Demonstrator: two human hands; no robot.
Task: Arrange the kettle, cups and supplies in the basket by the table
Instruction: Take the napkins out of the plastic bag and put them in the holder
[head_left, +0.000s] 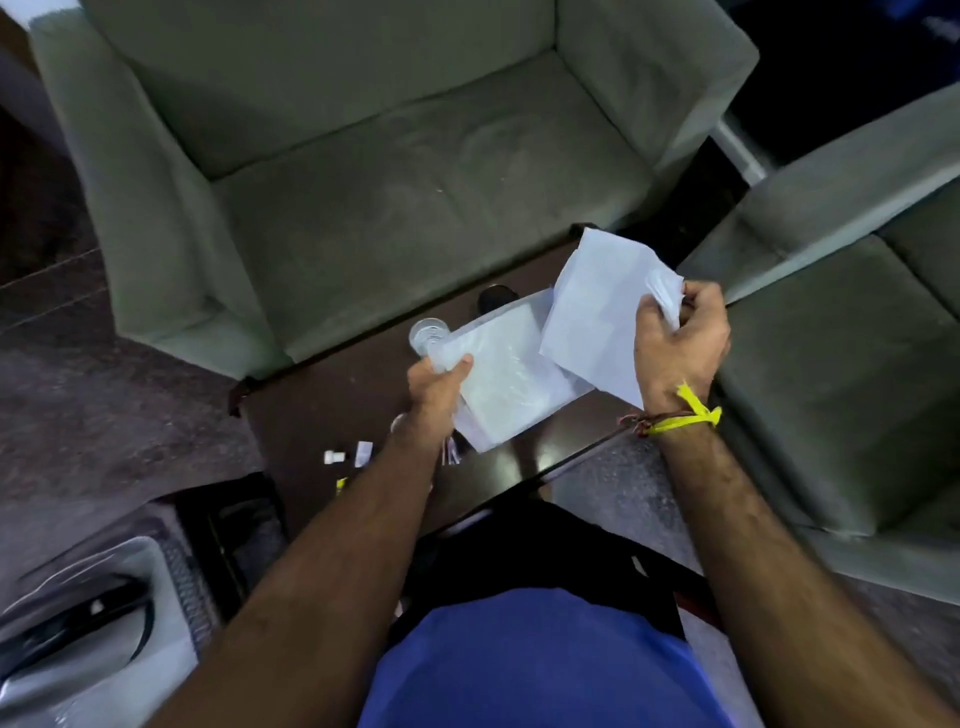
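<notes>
While both hands are busy above the dark worktop (322, 395), the left hand (436, 387) grips a flat clear packet (511, 374) and the right hand (678, 345) pinches a white paper sheet (597, 312). Its long edge runs away from the person. The basket (176, 566) lies low at the left, nearer the left hand, so I judge the packet goes first.

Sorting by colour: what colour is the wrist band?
Yellow, tied round the right wrist band, seen in the head view.

Over a low table (332, 395) set before an armchair (363, 156), a left hand (436, 384) and a right hand (675, 348) hold flat packets (514, 374); a glass (429, 333) stands behind the left hand, a basket (88, 623) lies left of the table, a second chair (841, 332) stands right
</notes>
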